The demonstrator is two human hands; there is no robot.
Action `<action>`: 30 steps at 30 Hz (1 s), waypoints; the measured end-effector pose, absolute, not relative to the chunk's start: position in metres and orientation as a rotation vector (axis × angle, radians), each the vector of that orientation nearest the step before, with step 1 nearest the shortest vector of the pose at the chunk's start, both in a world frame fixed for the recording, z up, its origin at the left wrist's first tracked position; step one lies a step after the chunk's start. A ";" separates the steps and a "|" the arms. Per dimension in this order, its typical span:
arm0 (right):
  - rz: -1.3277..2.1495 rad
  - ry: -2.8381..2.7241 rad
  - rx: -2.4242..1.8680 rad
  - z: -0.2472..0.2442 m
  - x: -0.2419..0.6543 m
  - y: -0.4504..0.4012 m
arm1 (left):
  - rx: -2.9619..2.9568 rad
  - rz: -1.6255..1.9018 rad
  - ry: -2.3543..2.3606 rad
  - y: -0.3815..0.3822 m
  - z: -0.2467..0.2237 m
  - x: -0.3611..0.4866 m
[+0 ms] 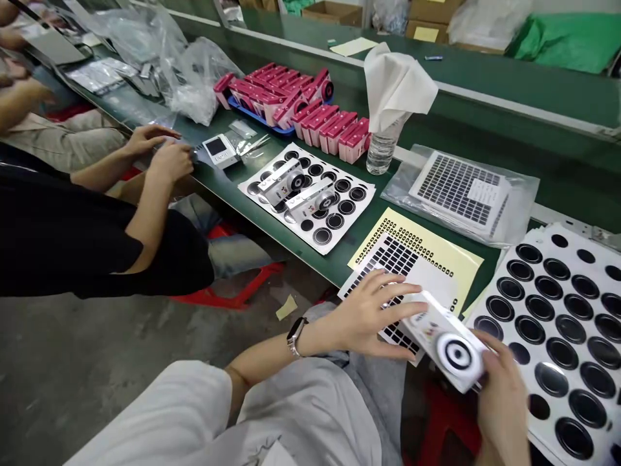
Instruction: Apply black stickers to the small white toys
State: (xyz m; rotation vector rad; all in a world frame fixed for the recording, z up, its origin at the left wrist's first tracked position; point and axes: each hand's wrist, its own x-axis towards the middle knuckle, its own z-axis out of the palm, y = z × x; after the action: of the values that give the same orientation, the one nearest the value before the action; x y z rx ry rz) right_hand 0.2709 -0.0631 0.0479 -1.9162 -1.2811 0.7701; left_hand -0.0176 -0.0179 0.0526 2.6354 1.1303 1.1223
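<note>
A white compact camera (444,340) is tilted over the front edge of the bench, its round lens facing up. My right hand (502,382) grips it by the right end. At the other end, my left hand (371,314) has its fingers stretched apart, the fingertips at the camera's upper left corner; whether they press on it I cannot tell. Beneath lie a sheet of small black rectangular stickers (400,255) and a yellow sheet of small black stickers (436,252). To the right is a stack of round black sticker sheets (528,323).
Two white cameras (310,197) rest on another round-sticker sheet (323,236). Behind stand pink cameras (276,90), some on a blue tray (262,120), and a water bottle (383,149) topped with tissue. A bagged sticker sheet (458,188) lies right. A co-worker's hands (167,155) are at left.
</note>
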 end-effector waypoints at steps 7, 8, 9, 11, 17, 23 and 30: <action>0.950 -1.637 -1.700 0.055 0.232 -0.038 | 2.497 0.679 0.840 0.003 0.017 -0.005; 0.807 -1.664 -1.724 0.057 0.234 -0.033 | 2.484 0.696 0.834 0.004 0.013 -0.007; 0.683 -1.684 -1.751 0.058 0.235 -0.029 | 2.474 0.710 0.832 0.004 0.010 -0.008; 0.531 -1.729 -1.811 0.059 0.239 -0.021 | 2.468 0.725 0.819 0.002 0.007 -0.009; 0.375 -1.950 -1.934 0.051 0.235 -0.010 | 2.484 0.694 0.730 -0.006 0.013 -0.017; 0.161 -2.032 -1.937 0.057 0.216 0.012 | 2.287 0.629 0.681 -0.010 0.024 -0.039; 0.328 -1.826 -1.948 0.038 0.158 0.069 | 2.359 0.549 0.699 -0.011 0.020 -0.036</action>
State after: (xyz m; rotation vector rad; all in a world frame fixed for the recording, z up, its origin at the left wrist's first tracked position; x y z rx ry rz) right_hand 0.1579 0.0690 0.0379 -1.9477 -1.8257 0.3279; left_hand -0.0358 -0.0111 0.0203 2.3586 0.6991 0.5495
